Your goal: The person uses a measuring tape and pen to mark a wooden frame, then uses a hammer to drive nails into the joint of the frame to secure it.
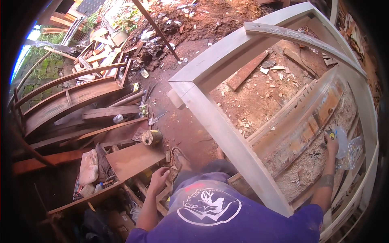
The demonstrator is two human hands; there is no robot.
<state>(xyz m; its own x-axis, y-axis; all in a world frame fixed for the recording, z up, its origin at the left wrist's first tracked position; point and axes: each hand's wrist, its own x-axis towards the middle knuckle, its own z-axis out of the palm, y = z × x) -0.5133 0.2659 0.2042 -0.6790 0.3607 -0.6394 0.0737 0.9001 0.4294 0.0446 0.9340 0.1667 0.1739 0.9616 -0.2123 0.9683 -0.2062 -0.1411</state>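
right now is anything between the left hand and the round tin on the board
Nothing visible blocks it. The left hand hangs over the near edge of the brown board; the round tin stands at the far edge, bare board between.

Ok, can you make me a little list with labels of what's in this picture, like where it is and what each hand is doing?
place: outdoor woodwork yard with a red dirt floor
big thing: pale wooden frame with a curved top rail
left hand: low, by wood scraps, holding nothing clear
right hand: reaching out, gripping a small yellow and dark item, next to a clear plastic bag
nearby: round tin can, brown plank, sawdust
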